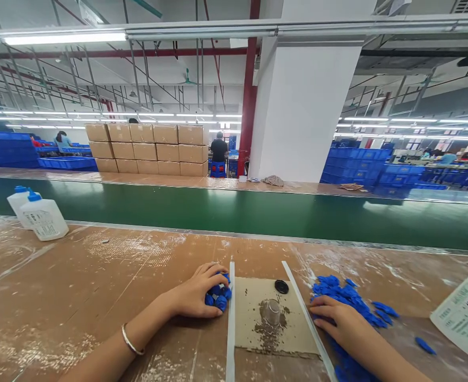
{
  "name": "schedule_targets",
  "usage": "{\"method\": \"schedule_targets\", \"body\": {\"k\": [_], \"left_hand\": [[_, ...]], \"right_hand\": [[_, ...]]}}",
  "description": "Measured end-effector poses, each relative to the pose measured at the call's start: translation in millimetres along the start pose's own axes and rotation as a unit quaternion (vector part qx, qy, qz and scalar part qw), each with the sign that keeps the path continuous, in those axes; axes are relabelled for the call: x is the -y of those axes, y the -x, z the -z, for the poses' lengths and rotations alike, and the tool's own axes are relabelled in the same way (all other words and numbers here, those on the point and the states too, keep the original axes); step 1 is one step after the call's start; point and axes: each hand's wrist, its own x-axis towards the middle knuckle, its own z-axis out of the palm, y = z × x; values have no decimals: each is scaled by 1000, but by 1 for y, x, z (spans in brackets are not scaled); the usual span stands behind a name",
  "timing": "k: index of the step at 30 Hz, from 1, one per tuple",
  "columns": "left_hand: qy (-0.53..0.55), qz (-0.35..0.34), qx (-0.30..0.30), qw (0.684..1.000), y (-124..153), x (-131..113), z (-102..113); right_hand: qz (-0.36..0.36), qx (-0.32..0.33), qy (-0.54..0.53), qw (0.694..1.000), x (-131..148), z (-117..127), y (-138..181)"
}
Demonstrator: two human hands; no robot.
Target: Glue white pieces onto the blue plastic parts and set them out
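My left hand (200, 291) is curled over a small cluster of rounded blue pieces (221, 301), just left of a white strip (231, 318). My right hand (335, 317) rests at the near left side of a heap of flat blue pieces (339, 293), its fingers bent together; what lies under the fingertips is hidden. Between the hands lies a cardboard sheet (253, 289) with dark specks scattered over it. On it stands a small clear cup-like piece (273, 313), with a round black disc (282, 286) behind it. A second white strip (308, 315) runs along the right.
White bottles with blue caps (45, 217) stand at the left, and another white bottle (467, 318) is at the right edge. A green conveyor belt (218, 204) crosses beyond the brown table (98, 281). Stacked cartons (146, 151) and blue crates (353, 167) stand behind it.
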Motion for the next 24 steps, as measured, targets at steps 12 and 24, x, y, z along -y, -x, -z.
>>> {"method": "schedule_targets", "body": {"k": [12,24], "left_hand": [[-173,-78,-6,982,-2,-13,-3],[-264,-104,22,959,-4,-13,-17]], "right_hand": [[-18,-9,48,999,27,2,1],[62,-124,-63,988,60,-9,8]]}}
